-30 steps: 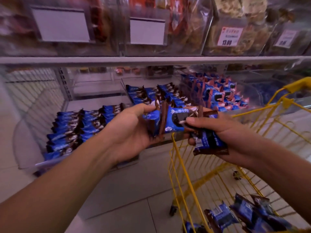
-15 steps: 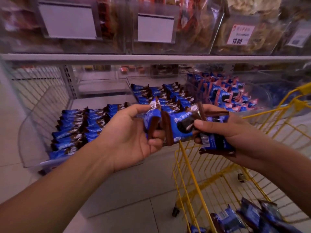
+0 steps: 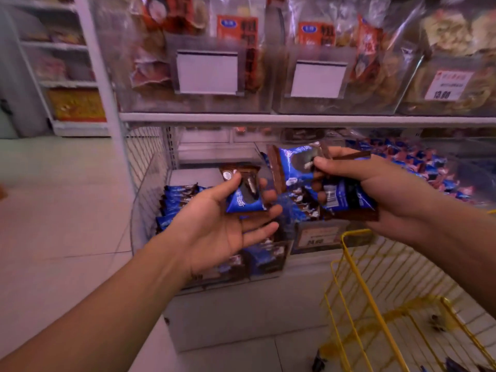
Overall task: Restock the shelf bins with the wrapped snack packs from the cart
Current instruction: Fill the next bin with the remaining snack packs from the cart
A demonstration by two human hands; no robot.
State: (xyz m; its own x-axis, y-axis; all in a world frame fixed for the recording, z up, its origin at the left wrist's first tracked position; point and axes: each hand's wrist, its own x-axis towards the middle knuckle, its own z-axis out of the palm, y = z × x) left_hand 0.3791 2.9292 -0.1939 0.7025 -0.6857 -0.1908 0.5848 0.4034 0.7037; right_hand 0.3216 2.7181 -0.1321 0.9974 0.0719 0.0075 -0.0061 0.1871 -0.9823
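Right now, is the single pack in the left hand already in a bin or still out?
Still out. The left hand holds the blue pack under its thumb, above the wire bin; no part of it rests among the stocked packs.

Single head-worn wide-angle view, looking forward and down, close on both hands, facing shelf bins [image 3: 150, 200]; yellow cart [image 3: 375, 304] lower right.

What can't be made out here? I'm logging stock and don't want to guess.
- Head view: pack count in the right hand; the packs overlap and fingers cover them.
- Bin of blue packs: mostly hidden behind the left hand.
- Price tag below: blurred.
- Yellow cart: contents cut off by the frame's bottom edge.
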